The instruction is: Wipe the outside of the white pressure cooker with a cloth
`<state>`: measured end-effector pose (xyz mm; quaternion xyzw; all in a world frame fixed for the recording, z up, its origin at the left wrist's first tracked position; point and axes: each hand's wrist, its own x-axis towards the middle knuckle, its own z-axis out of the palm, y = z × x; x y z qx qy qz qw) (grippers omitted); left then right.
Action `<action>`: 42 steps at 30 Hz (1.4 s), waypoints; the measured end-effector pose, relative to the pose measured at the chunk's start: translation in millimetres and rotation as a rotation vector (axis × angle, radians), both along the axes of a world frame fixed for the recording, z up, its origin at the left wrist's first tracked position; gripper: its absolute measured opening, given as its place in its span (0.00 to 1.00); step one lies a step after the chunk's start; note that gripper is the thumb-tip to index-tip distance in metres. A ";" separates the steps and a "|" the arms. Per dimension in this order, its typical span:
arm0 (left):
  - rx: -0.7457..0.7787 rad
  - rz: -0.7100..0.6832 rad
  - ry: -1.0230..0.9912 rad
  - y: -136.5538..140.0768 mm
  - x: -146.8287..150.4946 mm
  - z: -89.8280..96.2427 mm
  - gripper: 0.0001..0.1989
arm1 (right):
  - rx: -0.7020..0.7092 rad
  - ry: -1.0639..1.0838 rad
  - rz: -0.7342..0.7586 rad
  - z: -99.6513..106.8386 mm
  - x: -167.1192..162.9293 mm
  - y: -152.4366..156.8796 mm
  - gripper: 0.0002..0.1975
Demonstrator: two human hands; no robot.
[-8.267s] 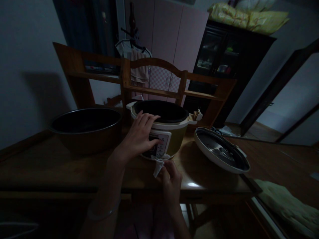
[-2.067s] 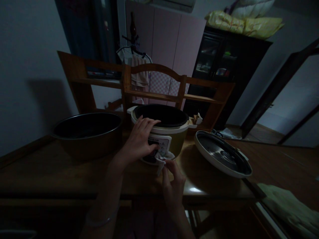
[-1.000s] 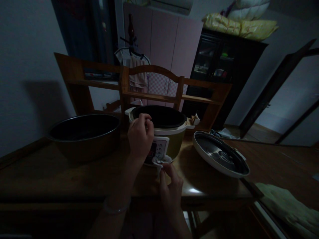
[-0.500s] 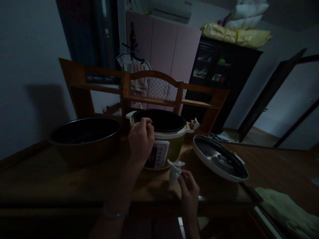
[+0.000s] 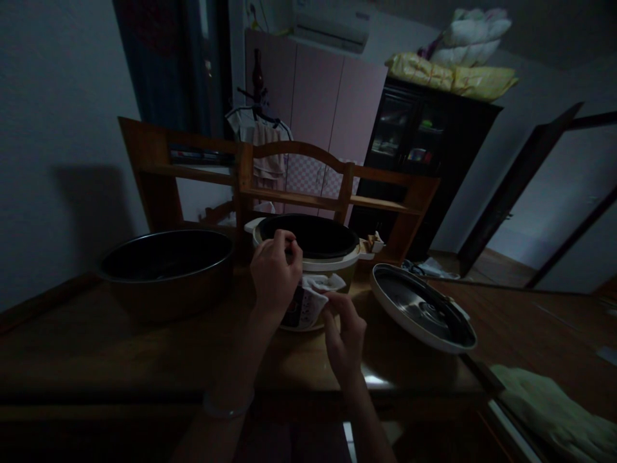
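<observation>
A rice cooker (image 5: 344, 273) with a dark, round opening and a control panel on its front stands on the wooden desk. My left hand (image 5: 277, 270) is closed in front of its near rim, thumb and fingers pinched together; whatever is between them, if anything, is too dark to name. Lower and to the right, my right hand (image 5: 344, 331) pinches a crumpled white tissue (image 5: 315, 292), which hangs before the control panel. The removed cooker lid (image 5: 424, 308) lies inner side up to the right. A large dark inner pot (image 5: 166, 283) stands to the left.
A low wooden shelf rack (image 5: 294, 196) runs along the desk's back edge. The wooden desk (image 5: 183, 360) ends close in front of me. Pale green cloth (image 5: 544, 399) lies at the lower right. Beyond are pink cupboards (image 5: 313, 109) and a dark cabinet (image 5: 429, 135).
My right hand has moved up and to the left with the tissue, bringing it in front of the cooker's panel. My left hand stays almost in place.
</observation>
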<state>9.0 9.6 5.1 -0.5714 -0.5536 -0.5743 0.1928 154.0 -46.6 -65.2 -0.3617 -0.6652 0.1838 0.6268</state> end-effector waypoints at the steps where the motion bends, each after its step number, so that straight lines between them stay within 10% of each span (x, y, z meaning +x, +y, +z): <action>1: 0.005 0.001 -0.002 0.5 0.0 -0.1 0.04 | 0.012 -0.008 -0.019 -2.1 -1.6 1.3 0.08; 42: 0.009 0.084 -0.024 5.2 1.3 2.0 0.06 | -0.068 -0.054 -0.053 -52.9 -7.9 -12.2 0.07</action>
